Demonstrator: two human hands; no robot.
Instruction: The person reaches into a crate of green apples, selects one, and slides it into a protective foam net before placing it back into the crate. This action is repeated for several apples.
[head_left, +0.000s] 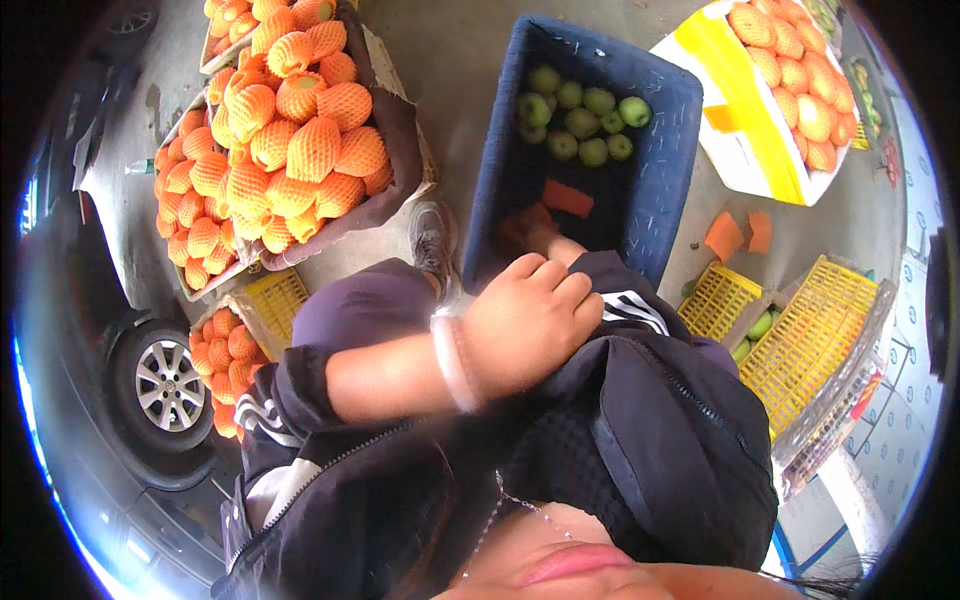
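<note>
A bangle circles the wrist of my left hand (529, 319), which lies with fingers curled against my right forearm, by the dark sleeve (626, 289) with white stripes. Its thumb and palm are hidden, so a grip on the sleeve cannot be made out. My right hand (538, 226) reaches into the shaded near end of a deep blue crate (487, 150); its fingers are dim and partly covered by my left hand. Beside them on the crate's floor lies an orange piece (568, 199). Several green round fruits (581, 122) rest at the crate's far end.
At left, boxes hold fruit in orange foam nets (311, 150). A white box (750, 161) with yellow tape holds orange-wrapped fruit at upper right. Yellow plastic crates (814, 341) stand at right, near orange scraps (724, 236) on the floor. A dark car (169, 386) is at far left.
</note>
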